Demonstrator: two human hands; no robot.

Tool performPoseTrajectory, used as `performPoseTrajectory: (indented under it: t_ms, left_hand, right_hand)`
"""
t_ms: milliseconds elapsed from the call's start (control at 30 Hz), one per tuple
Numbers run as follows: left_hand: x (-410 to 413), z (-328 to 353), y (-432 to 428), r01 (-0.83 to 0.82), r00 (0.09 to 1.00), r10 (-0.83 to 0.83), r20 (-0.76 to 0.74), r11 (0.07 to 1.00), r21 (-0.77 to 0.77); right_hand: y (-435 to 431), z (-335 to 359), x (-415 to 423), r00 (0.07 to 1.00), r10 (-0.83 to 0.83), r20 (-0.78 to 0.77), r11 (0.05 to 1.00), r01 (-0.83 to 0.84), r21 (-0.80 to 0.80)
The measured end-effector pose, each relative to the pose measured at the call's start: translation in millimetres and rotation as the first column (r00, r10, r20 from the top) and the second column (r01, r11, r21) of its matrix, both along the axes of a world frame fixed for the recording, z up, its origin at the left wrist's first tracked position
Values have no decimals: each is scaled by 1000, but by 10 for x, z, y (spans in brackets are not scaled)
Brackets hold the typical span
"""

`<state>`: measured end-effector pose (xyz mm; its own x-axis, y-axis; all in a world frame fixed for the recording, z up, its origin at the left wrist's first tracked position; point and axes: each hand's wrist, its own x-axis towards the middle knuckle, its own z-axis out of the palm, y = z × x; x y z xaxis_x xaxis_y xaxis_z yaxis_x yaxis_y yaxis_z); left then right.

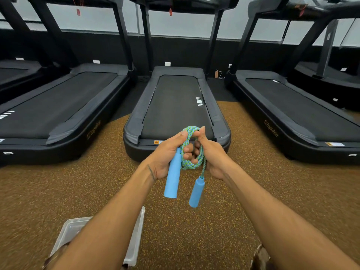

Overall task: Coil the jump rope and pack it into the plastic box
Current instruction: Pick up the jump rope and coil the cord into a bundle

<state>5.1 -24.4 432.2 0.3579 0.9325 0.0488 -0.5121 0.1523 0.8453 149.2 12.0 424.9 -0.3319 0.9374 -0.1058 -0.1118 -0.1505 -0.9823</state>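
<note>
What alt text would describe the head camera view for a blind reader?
Two hands, left hand and right hand, hold a coiled green-blue jump rope with blue handles over brown gym flooring. A clear plastic box sits below; treadmills stand ahead.

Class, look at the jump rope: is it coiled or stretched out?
Coiled. The rope sits in bunched loops held between both hands, left hand and right hand; the two blue handles hang below.

— That rope (pixel 191 148) is braided green and blue, and both handles (pixel 172 175) are plain sky blue.

— The floor (pixel 194 230) is brown, speckled yellow all over. The treadmills (pixel 176 106) are black, with white stripes on the belts and red tags (pixel 170 11) hanging above. The box (pixel 134 242) is clear plastic.
</note>
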Motion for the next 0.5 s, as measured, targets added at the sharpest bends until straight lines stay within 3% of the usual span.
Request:
performPoseTrajectory:
  t_ms: [133,300,500]
  left_hand:
    - [-81,59,29,-6,998,7,59,1000,-25]
    - [-184,92,63,-12,991,21,133,997,-72]
    - [-151,148,63,-74,995,80,53,992,-104]
  right_hand:
    - [-47,-85,67,983,140,116,990,-136,-47]
    - [-20,-284,130,994,73,-76,997,-73,9]
    - [-50,-393,195,998,16,64,999,-19,41]
